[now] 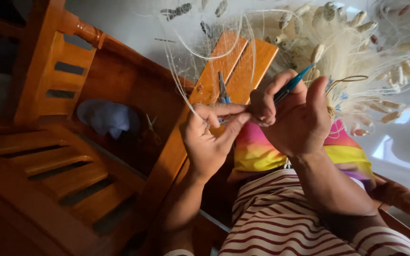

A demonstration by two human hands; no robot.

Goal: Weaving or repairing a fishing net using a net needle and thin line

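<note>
My right hand [296, 118] grips a slim blue netting needle [294, 83] that sticks up and to the right between thumb and fingers. My left hand [209, 140] pinches thin white line of a fishing net [342, 52] between thumb and forefinger, its fingertips touching the right hand's. The pale net with several oval floats hangs bunched at the upper right. Strands run from it down to my hands.
An orange wooden slat board [236, 66] lies under the hands, with pliers [223, 90] on it. A wooden bench [48, 156] fills the left, a blue cloth [105, 117] and scissors [152, 129] lying on it. A bright multicoloured cloth [262, 151] covers my lap.
</note>
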